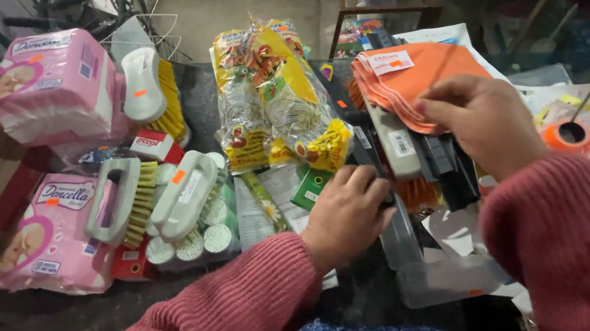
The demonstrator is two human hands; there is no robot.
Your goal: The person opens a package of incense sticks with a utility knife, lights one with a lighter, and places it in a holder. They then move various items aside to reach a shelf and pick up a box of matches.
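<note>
Orange cloths [417, 70] lie under the right hand [481, 117] grip, brushes [425, 160] beneath.

The left hand [345, 213], at the end of a forearm in a pink ribbed knitted sleeve that reaches up from the lower middle of the view, lies knuckles up with its fingers curled downward in a grip. The right hand [481, 117] comes in from the right on a bent arm in the same pink knit. Its back faces the camera, and its fingers are bent and pinched together toward the left.
</note>
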